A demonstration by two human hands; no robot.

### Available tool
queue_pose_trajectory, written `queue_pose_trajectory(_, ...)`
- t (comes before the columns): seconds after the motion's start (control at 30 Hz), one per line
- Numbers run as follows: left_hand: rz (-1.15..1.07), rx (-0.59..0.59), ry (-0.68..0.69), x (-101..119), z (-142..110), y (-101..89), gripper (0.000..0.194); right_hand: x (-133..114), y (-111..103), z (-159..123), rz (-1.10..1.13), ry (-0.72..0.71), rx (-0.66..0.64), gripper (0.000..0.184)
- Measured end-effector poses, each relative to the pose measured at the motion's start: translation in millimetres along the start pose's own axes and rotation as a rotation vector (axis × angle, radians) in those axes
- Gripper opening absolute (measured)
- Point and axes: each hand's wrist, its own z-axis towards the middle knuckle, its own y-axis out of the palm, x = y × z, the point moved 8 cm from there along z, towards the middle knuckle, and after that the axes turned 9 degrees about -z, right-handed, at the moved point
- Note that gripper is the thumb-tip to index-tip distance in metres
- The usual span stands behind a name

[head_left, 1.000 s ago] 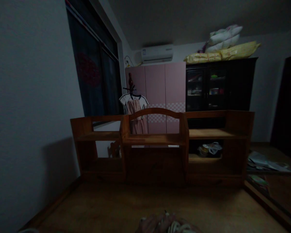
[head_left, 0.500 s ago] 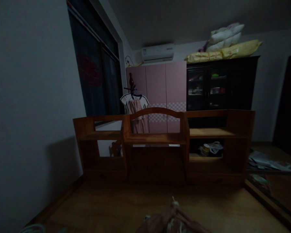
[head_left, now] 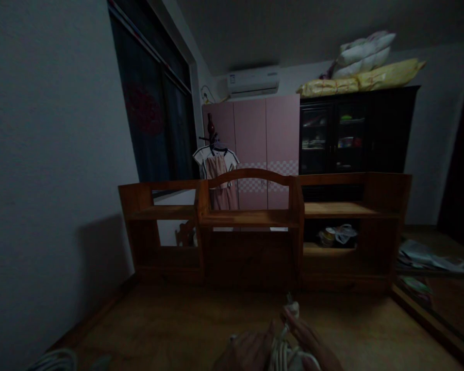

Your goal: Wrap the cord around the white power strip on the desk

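At the bottom middle of the head view, my two hands work on a white power cord [head_left: 283,355], which is looped into a bundle between them. My right hand [head_left: 312,341] is closed on the cord just below its plug [head_left: 292,309], and the plug's prongs point away from me. My left hand [head_left: 247,350] is closed against the left side of the bundle, its fingers partly hidden in the dim light. The view's lower edge cuts off the rest of both hands and the bundle. Beneath them is a wooden tabletop [head_left: 170,319].
Another white coiled cable [head_left: 56,359] lies at the lower left, beside a small pale object [head_left: 101,361]. A wooden shelf unit [head_left: 251,220] stands along the table's far side. A wall [head_left: 54,206] borders the left. Plastic bags [head_left: 429,256] lie beyond the right edge.
The hands, blurred before, have moved apart, and the cord bundle shows between them. The plug has shifted right and slightly up. The camera view has shifted slightly.
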Motion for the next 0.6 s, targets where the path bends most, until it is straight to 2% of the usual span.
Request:
queue_pose_trajectory(0.1, -0.011, -0.065, -0.05, -4.9, -2.9, 1.7, 0.057, -3.3, -4.7, 3.4, -0.178, -0.05, -0.02, 0.058)
queue_pose_trajectory(0.2, -0.034, -0.093, -0.183, -17.6, -9.5, 2.8, 0.065, -4.7, -9.5, 3.1, -0.263, -0.103, 0.019, 0.058)
queue_pose_trajectory(0.33, -0.088, -0.016, -0.375, -36.0, -17.6, -5.8, 0.084, -4.1, -15.2, -0.4, -0.271, -0.089, 0.083, 0.056)
queue_pose_trajectory(0.47, -0.124, 0.091, -0.565, -53.7, -26.2, -16.7, 0.093, -4.5, -21.0, 0.3, -0.222, -0.027, 0.111, 0.056)
queue_pose_trajectory(0.6, -0.212, 0.069, -0.706, -65.1, -33.4, -14.8, 0.096, 10.4, -19.5, 2.4, -0.214, 0.064, 0.105, 0.059)
